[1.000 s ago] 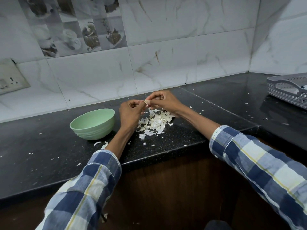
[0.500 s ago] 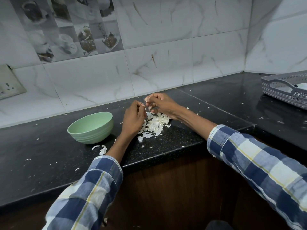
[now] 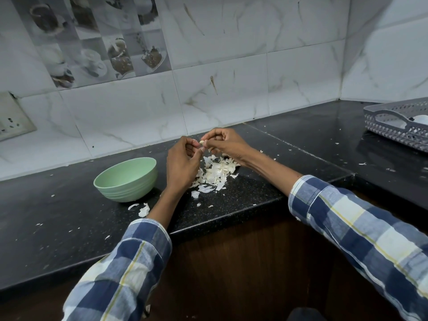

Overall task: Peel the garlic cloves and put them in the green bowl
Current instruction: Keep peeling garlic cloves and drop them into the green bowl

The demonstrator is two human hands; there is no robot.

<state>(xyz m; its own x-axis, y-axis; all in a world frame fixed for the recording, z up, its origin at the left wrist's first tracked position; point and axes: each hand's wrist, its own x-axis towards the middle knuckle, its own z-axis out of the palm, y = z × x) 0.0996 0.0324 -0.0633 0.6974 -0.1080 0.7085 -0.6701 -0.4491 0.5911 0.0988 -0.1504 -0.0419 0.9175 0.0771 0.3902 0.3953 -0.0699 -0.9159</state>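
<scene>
A small pale garlic clove [image 3: 202,142] is held between both hands above the black counter. My right hand [image 3: 225,142] pinches it from the right, and my left hand [image 3: 183,162] pinches it from the left with curled fingers. Directly under the hands lies a heap of white garlic peels [image 3: 214,173]. The green bowl [image 3: 126,179] stands on the counter just left of my left hand; its inside is hidden from this angle.
Loose peel scraps [image 3: 143,209] lie in front of the bowl and across the black counter [image 3: 58,218]. A grey perforated basket [image 3: 398,122] sits at the far right. A wall socket [image 3: 11,117] is at the left, with tiled wall behind.
Both hands stay together on the clove over the peel heap, with small finger movements. The camera view shifted slightly; the bowl has not moved.
</scene>
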